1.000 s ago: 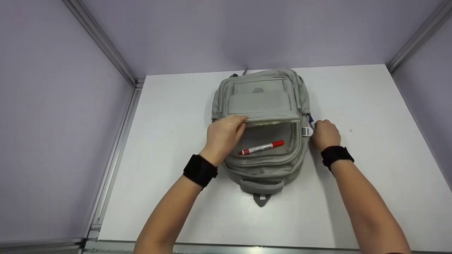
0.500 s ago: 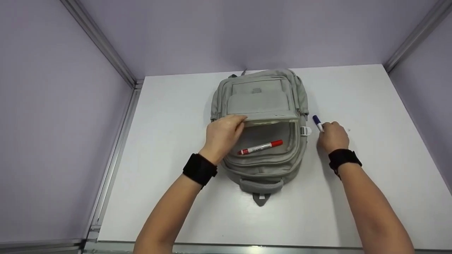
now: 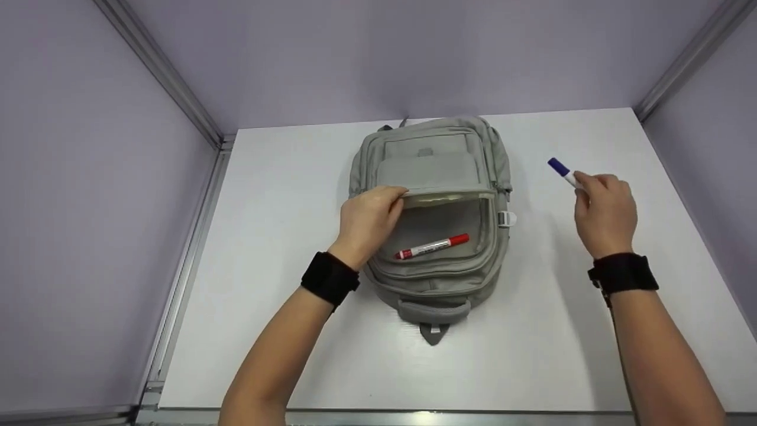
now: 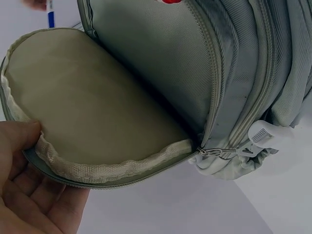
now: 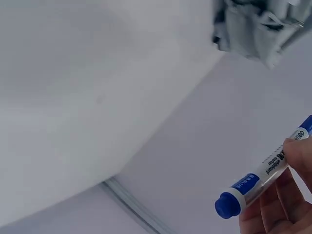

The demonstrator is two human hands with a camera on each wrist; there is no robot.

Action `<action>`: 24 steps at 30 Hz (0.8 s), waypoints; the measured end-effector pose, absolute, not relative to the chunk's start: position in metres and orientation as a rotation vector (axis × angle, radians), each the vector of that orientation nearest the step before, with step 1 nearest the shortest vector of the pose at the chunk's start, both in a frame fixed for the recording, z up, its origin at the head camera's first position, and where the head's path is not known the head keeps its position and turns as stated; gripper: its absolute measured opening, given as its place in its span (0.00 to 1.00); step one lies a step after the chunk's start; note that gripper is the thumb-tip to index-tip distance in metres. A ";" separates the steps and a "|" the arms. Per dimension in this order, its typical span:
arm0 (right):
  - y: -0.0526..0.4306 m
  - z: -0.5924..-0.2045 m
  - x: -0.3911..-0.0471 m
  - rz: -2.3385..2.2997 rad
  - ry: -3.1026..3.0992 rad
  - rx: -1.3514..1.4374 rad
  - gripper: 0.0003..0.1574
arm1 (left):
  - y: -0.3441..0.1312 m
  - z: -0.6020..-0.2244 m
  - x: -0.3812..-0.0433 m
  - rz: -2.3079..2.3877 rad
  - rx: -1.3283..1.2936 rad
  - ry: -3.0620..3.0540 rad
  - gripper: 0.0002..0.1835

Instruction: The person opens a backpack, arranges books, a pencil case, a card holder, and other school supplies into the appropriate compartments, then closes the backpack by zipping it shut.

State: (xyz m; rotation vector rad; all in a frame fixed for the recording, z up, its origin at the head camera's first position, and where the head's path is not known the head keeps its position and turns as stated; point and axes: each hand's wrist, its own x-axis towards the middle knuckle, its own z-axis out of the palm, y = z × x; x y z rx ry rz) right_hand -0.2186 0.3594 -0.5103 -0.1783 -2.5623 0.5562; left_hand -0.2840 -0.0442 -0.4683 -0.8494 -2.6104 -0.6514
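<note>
A grey-green backpack [image 3: 429,168] lies on the white table with its front pocket unzipped. My left hand [image 3: 369,220] pinches the edge of the pocket flap [image 4: 92,92] between thumb and fingers and holds it up. Inside the pocket rests a red whiteboard marker [image 3: 432,247], slanting up to the right. Right of the backpack, my right hand [image 3: 607,212] holds a blue whiteboard marker [image 5: 263,173] between thumb and fingers. In the head view its cap end points up and left, while the hand hides the other end.
Beside the backpack's right side sticks out a white buckle [image 3: 507,219]. The carry handle [image 3: 434,312] faces the table's front. Pale panels [image 3: 414,59] with metal frame rails [image 3: 168,77] enclose the white table [image 3: 284,177] at the back and sides.
My right hand has drawn the blue marker out from beside the backpack and carried it right and up, away from the bag. My left hand stays on the flap.
</note>
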 end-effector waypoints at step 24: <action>0.193 -0.509 -0.257 0.193 -2.455 1.001 0.11 | -0.033 -0.434 -0.311 -0.676 -0.749 -2.796 0.12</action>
